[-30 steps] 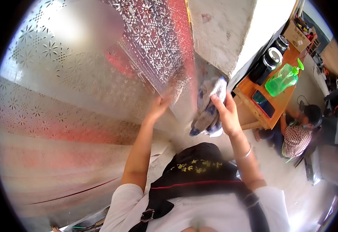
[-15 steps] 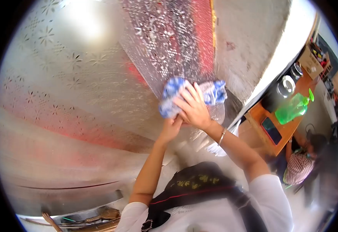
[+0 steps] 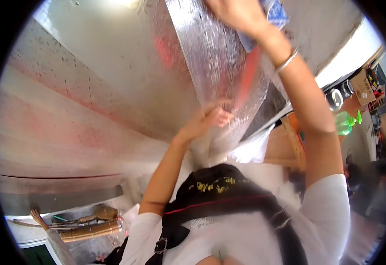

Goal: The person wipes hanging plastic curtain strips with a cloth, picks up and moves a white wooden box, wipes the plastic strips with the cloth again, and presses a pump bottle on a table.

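Observation:
My right hand point(image 3: 239, 15) is at the top of the view, pressing a blue-and-white cloth point(image 3: 276, 14) onto a wet, shiny strip of clear plastic film point(image 3: 202, 48). Part of the cloth is hidden under the hand. Lower down, my left hand point(image 3: 208, 117) has its fingers curled on the lower part of the film, slightly blurred. Beneath the film spreads a large, smooth, curved panel point(image 3: 113, 84) with red patches and water drops.
At right, a green pump bottle point(image 3: 345, 123), jars point(image 3: 335, 99) and a cardboard box point(image 3: 361, 87) stand on a wooden table. White plastic point(image 3: 254, 148) hangs below the panel. Another person's hand point(image 3: 36, 216) touches the lower left edge, near a rolled mat point(image 3: 91, 231).
My right hand has moved up and away from my left with the cloth, across the film. My left hand has shifted slightly up. The patterned texture under the film looks smoother.

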